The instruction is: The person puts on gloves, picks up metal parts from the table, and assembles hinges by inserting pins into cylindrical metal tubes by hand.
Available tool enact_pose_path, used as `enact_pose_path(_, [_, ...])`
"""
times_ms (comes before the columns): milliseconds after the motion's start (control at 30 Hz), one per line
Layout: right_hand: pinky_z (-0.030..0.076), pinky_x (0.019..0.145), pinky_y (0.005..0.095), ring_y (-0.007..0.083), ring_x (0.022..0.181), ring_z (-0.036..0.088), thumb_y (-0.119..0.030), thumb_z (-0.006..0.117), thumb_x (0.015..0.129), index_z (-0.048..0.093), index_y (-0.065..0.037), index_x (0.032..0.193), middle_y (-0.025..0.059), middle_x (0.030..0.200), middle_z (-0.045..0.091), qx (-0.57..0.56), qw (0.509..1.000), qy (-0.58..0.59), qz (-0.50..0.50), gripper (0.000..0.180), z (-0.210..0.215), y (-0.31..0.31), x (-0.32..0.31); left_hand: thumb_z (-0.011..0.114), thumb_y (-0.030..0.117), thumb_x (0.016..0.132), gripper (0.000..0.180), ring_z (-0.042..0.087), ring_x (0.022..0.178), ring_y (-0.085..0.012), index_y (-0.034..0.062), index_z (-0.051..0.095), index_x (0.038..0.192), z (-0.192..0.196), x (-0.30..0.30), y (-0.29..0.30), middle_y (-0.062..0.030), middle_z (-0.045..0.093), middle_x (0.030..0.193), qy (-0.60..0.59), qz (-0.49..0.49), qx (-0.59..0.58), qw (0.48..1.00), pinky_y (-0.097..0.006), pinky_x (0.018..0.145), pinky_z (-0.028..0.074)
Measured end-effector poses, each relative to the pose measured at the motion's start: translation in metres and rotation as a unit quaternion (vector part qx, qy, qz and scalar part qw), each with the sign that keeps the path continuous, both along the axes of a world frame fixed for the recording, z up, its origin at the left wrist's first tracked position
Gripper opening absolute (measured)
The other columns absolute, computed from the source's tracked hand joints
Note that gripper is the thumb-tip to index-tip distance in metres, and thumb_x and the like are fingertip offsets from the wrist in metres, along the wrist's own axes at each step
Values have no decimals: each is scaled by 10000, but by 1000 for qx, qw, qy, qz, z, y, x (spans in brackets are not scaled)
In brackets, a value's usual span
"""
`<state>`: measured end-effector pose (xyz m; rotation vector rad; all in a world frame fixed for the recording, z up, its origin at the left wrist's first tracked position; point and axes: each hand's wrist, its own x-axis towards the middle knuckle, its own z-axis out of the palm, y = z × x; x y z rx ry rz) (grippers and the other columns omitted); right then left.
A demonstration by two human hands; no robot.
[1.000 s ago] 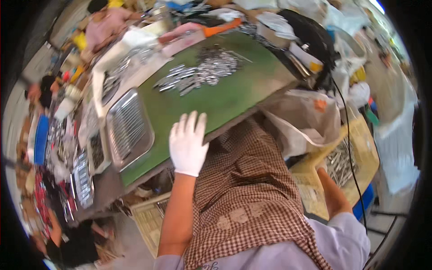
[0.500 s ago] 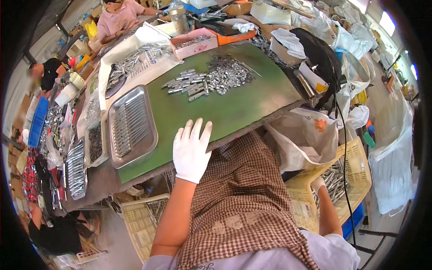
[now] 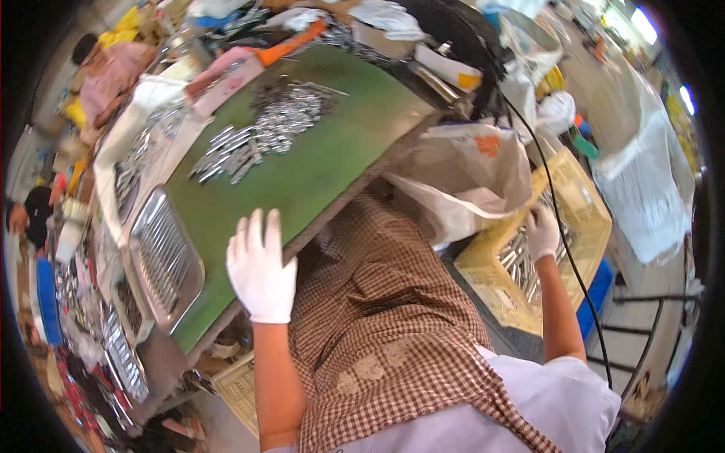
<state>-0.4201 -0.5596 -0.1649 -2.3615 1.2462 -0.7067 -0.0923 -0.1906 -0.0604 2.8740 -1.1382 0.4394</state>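
The green mat (image 3: 332,158) spreads widest; right of it, the yellow crate (image 3: 498,291) holds the metal rods. The left hand (image 3: 262,272) lies flat at the mat's edge, fingers slightly apart; the right hand (image 3: 542,230) curls over the crate, its grip unclear. The slim rods (image 3: 516,260) look stiff, slick and individually light, probably best gripped mid-length.

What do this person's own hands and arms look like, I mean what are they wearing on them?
The left hand and right hand both wear plain white gloves that end at the wrist. The forearms are bare. The right arm's sleeve is short and pale lavender. Blur hides any small markings on the gloves.
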Motion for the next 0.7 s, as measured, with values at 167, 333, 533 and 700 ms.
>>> enact_pose_path(167, [496, 771, 415, 338, 856, 619, -52, 594, 788, 648, -67, 935, 126, 871, 642, -154, 975, -12, 161, 158, 50, 14, 95, 791, 206, 666, 782, 413, 1302, -330, 98, 446, 1359, -1, 2, -19, -127, 453, 1394, -13, -19, 15, 1000, -462, 1077, 335])
enact_pose_path(333, [503, 863, 438, 368, 1002, 637, -262, 510, 853, 691, -74, 1038, 195, 1080, 663, 58, 894, 387, 218, 320, -41, -51, 195, 790, 185, 668, 778, 433, 1268, -360, 86, 448, 1360, 5, 3, -39, -173, 444, 1386, 12, -52, 27, 998, -467, 1060, 346])
enact_pose_path(533, [491, 901, 398, 307, 1034, 645, -284, 534, 882, 677, -56, 1133, 165, 1193, 642, 172, 849, 450, 218, 369, -125, -68, 214, 733, 126, 635, 742, 464, 1235, -384, 59, 485, 1331, 2, -1, -55, -183, 485, 1344, -8, -46, 11, 999, -473, 1033, 361])
enact_pose_path(700, [492, 892, 394, 302, 1024, 645, -279, 532, 884, 679, -58, 1129, 160, 1181, 645, 201, 822, 480, 230, 361, -156, -74, 217, 638, 445, 813, 639, 505, 1177, -406, 33, 517, 1287, 10, -1, -62, -189, 500, 1319, -28, -34, 80, 996, -511, 968, 404])
